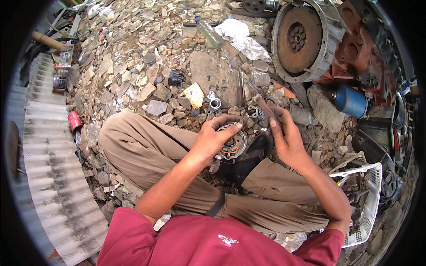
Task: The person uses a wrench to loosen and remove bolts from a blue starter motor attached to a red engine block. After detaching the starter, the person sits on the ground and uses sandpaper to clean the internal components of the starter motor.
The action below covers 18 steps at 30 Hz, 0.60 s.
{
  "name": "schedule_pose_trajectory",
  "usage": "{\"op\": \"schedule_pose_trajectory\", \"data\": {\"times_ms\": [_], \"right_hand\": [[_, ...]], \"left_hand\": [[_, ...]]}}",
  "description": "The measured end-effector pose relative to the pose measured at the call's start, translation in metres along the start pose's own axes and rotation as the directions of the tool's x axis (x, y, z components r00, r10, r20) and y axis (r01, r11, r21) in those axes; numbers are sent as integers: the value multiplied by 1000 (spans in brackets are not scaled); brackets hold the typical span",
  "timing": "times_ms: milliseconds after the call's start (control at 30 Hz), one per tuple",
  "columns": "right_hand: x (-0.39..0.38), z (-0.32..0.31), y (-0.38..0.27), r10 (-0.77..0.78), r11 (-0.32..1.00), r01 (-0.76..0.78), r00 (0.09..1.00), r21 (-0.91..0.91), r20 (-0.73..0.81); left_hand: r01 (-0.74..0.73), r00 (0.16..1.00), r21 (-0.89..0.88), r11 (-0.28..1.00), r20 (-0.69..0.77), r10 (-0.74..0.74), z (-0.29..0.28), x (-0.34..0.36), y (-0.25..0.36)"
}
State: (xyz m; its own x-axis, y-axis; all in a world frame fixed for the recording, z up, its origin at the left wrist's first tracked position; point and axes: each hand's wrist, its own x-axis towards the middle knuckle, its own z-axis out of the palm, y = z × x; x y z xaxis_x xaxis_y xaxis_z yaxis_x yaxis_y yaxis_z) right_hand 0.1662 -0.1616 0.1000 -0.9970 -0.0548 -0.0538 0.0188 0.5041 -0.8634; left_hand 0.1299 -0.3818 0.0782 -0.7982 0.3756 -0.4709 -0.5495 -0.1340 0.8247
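Note:
Around a round metal distributor housing [234, 142], with an orange wire and small parts inside its open face, my left hand [213, 135] is closed, the thumb over the rim. My right hand [287, 137] pinches a slim thing with a reddish-brown, handle-like body [266, 108]; its exact kind is unclear. This hand is apart from the housing, to its right. A small metal part with a round opening [214, 104] lies on the stones beyond my left hand. Another small metal fitting [252, 111] lies beside the reddish-brown thing. Farther off sits a black distributor cap [175, 78].
Stones cover the ground, with a flat slab [208, 73], wrenches [229, 62], a glass bottle [209, 34] and a white cloth [239, 37]. A large flywheel [298, 40] in its housing and a blue canister [350, 101] stand right. A white basket [372, 199] is near my right elbow.

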Motion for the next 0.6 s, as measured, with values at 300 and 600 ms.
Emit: {"op": "schedule_pose_trajectory", "data": {"times_ms": [300,600], "right_hand": [[-10,-10,3,-25,1000,26,995,15,-95],[-12,-8,-27,134,968,-135,991,213,18]], "left_hand": [[-200,977,310,929,133,166,6,-4,-6],[-260,965,380,888,73,251,12,-11,3]]}}
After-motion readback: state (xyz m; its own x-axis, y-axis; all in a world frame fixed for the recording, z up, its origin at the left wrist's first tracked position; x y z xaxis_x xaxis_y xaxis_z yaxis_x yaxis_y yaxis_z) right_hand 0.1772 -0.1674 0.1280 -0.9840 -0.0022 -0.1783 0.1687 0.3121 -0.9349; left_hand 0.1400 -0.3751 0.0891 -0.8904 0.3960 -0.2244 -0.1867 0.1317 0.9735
